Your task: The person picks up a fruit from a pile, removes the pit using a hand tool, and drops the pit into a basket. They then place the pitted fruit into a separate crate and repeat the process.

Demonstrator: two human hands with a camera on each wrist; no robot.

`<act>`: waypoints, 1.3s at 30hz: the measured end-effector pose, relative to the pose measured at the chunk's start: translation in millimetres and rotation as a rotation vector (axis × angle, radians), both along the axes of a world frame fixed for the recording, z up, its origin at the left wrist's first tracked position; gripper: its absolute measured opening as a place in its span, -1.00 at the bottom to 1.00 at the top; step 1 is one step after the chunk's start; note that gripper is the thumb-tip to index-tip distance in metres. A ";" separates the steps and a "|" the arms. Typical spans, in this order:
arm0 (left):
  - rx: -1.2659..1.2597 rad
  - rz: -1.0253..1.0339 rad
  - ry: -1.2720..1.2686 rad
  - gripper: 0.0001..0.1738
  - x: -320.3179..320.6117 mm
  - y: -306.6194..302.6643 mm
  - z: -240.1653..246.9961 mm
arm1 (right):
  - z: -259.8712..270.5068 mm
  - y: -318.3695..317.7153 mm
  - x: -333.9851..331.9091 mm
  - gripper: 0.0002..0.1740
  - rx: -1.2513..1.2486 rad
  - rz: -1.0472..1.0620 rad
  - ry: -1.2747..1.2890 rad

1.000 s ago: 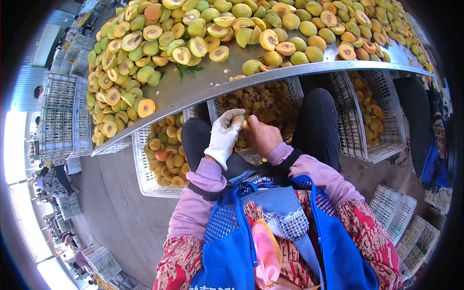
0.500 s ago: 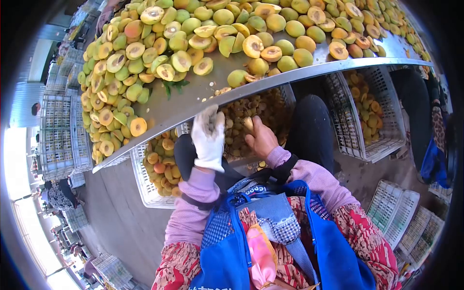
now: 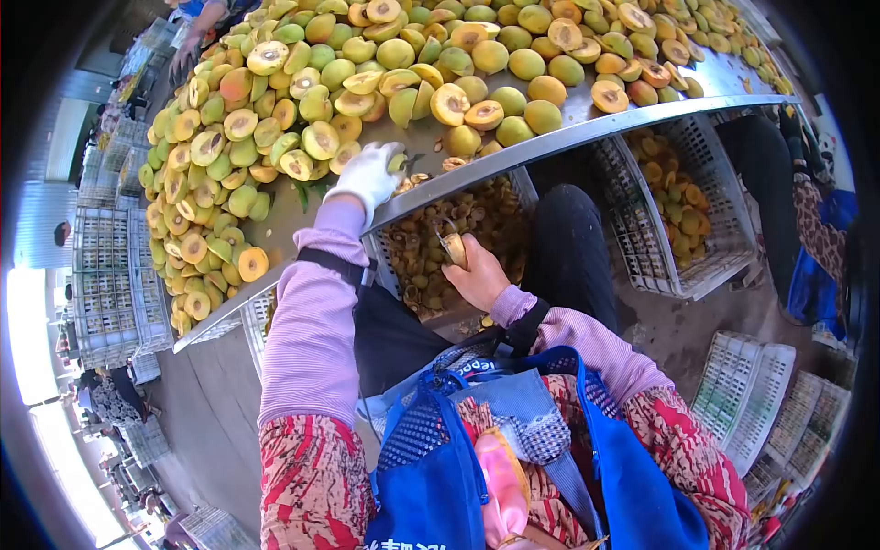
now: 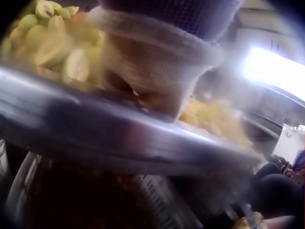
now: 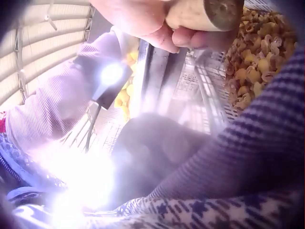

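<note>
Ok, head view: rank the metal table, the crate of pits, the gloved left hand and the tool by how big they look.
1. metal table, by far.
2. crate of pits, partly hidden under it.
3. left hand, gripping a fruit.
4. tool, mostly covered by the right hand.

Daylight falls bright and even on the fruit pile (image 3: 367,82) in my head view, and the steel worktop (image 3: 550,139) throws deep shade over the crates (image 3: 669,211) beneath. The fisheye bows that worktop's edge and leaves black corners; the far left margin burns out white. My left wrist view is smeared soft all over, with a white glare patch at upper right. My right wrist view is washed by flare at lower left, and only the wooden handle (image 5: 205,14) in my right grip (image 5: 143,19) looks fairly sharp.
</note>
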State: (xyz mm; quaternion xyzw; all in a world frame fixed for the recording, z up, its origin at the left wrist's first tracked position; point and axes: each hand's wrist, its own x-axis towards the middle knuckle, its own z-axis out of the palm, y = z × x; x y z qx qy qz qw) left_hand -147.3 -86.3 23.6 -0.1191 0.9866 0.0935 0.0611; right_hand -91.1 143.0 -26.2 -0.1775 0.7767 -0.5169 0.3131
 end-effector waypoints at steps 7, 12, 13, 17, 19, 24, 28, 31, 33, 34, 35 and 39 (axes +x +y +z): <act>0.978 0.438 0.492 -0.58 33.0 5.3 12.9 | 16.5 1.3 8.9 -0.63 -0.165 -0.045 -0.361; 1.956 0.519 0.529 -0.40 93.5 28.6 36.3 | 29.2 -4.9 11.6 -0.75 -0.376 -0.040 -0.448; 2.004 0.543 0.506 -0.36 104.1 39.2 36.9 | 31.2 -4.7 11.8 -0.71 -0.397 -0.027 -0.421; 2.236 0.475 0.448 -0.39 147.3 55.3 2.7 | 36.2 -9.4 17.2 -0.61 -0.254 0.084 0.035; 1.915 0.827 0.765 -0.41 145.8 82.4 -3.4 | 41.0 -10.4 24.6 -0.56 -0.287 0.131 0.119; 1.843 0.584 0.820 -0.59 147.8 98.2 -18.7 | 39.3 -13.2 31.0 -0.57 -0.062 0.350 0.169; 1.918 0.608 0.758 -0.59 142.0 92.6 -27.7 | 31.5 -13.4 21.4 -0.58 -0.054 0.224 -0.068; 1.820 0.847 0.596 -0.64 147.6 86.4 -21.6 | 19.1 -15.9 14.0 -0.62 -0.098 0.102 0.003; 1.787 0.768 0.553 -0.68 151.1 87.5 -22.7 | 15.1 -16.0 9.0 -0.64 -0.216 0.041 0.167; 1.794 0.674 0.572 -0.69 152.6 87.3 -29.5 | 6.8 -19.0 4.3 -0.67 -0.268 0.059 0.243; 1.797 0.581 0.590 -0.69 153.4 87.3 -33.8 | 4.2 -16.2 1.6 -0.67 -0.266 0.060 0.237; 1.849 0.788 0.544 -0.68 147.7 88.6 -24.4 | 24.3 -17.4 -6.6 -0.74 -0.438 -0.040 -0.508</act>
